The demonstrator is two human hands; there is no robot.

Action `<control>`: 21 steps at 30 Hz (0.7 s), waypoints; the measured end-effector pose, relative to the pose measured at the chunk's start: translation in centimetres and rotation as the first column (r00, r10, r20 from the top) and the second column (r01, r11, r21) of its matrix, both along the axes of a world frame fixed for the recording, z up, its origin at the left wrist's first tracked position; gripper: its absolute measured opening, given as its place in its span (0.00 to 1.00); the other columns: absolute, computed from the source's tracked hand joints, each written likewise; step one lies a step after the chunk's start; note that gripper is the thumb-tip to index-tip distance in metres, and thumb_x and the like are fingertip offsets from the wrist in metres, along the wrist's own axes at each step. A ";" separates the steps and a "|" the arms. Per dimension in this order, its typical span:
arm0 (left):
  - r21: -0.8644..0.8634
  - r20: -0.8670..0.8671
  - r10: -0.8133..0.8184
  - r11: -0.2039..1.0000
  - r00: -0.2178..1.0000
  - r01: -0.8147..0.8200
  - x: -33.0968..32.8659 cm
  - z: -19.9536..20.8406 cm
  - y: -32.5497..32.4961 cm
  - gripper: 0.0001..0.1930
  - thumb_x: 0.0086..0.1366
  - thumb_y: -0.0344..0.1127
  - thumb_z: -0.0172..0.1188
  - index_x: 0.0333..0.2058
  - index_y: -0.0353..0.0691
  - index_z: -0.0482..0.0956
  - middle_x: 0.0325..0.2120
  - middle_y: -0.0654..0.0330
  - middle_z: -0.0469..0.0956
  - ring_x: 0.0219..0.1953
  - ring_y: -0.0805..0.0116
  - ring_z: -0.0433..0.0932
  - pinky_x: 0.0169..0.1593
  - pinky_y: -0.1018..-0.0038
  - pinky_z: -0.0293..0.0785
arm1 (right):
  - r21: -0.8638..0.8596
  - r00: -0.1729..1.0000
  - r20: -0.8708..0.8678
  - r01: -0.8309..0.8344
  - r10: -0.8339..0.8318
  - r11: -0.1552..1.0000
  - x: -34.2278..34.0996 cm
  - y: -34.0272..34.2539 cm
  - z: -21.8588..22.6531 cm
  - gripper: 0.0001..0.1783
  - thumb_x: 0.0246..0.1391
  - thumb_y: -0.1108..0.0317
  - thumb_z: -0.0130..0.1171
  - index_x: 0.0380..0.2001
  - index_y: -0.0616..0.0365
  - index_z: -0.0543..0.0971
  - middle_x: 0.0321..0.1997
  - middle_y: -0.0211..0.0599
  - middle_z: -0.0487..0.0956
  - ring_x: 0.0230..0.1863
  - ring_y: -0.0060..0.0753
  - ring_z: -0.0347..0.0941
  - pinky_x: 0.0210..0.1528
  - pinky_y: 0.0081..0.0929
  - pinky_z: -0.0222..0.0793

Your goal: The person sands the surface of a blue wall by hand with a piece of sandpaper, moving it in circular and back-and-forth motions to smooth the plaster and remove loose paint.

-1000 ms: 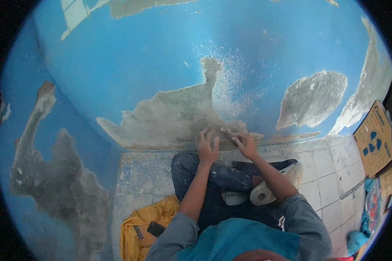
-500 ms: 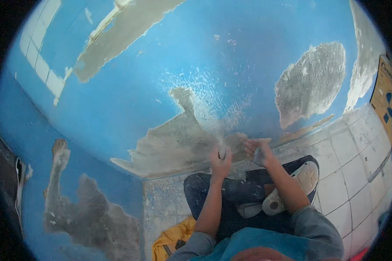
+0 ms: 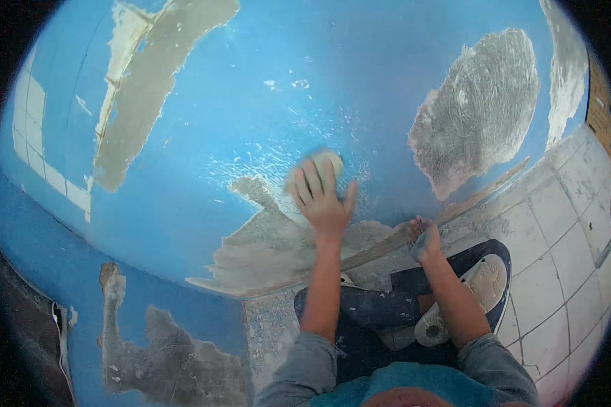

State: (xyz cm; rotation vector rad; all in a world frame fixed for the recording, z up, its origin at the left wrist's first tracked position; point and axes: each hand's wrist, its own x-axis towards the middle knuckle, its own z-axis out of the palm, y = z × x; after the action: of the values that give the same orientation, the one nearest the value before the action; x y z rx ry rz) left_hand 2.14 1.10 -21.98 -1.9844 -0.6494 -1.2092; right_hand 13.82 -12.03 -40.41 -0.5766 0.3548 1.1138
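Observation:
My left hand presses a pale, rounded pad against the blue wall; its kind is not clear. The fingers lie spread over the pad, which is partly hidden under them and slightly blurred. Around the hand the paint is scuffed white, just above a bare grey patch. Lower and to the right, my right hand hovers near the foot of the wall, palm turned up. Its fingers are stretched out, and a bluish-grey coating, apparently dust, covers part of the palm.
Other bare patches mark the wall: a large grey oval at right and a long strip at upper left. Pale floor tiles run along the right. My crossed legs and a light shoe are close below my right hand.
My left hand has risen from the wall's foot, where pale dust fell around it, and now lays the pad on the wall. My right hand stays low, palm up. The view has shifted.

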 end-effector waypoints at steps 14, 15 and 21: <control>0.251 0.227 0.015 0.965 0.974 -0.073 -0.5 21.8 0.0 0.37 0.62 0.56 0.48 0.64 0.39 0.57 0.65 0.45 0.51 0.67 0.44 0.48 0.67 0.51 0.42 | -0.050 0.997 -0.077 -0.006 0.003 0.999 -1.1 1.1 -1.9 0.28 0.62 0.53 0.37 0.56 0.63 0.61 0.57 0.46 0.61 0.58 0.45 0.59 0.58 0.49 0.56; 0.260 0.237 0.003 0.963 0.972 -0.067 0.1 21.1 0.1 0.37 0.62 0.56 0.48 0.64 0.39 0.57 0.65 0.45 0.51 0.67 0.44 0.48 0.67 0.51 0.42 | 0.006 0.992 -0.099 0.085 -0.084 0.996 -1.0 0.5 0.9 0.27 0.62 0.53 0.37 0.55 0.63 0.62 0.56 0.45 0.61 0.56 0.45 0.60 0.58 0.49 0.56; -0.153 0.042 -0.004 0.988 0.999 0.010 1.4 -3.1 -1.1 0.33 0.59 0.59 0.52 0.60 0.49 0.67 0.61 0.53 0.61 0.64 0.50 0.57 0.64 0.46 0.49 | 0.111 0.979 0.203 -0.027 0.004 0.993 0.5 0.8 -2.9 0.19 0.63 0.51 0.38 0.42 0.56 0.68 0.43 0.39 0.67 0.43 0.40 0.64 0.52 0.44 0.60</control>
State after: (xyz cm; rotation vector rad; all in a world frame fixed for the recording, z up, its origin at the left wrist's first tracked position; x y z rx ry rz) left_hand 3.56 0.01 -25.13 -2.0932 -0.7779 -1.2405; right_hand 14.30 -11.26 -43.29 -0.5870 0.1098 1.0721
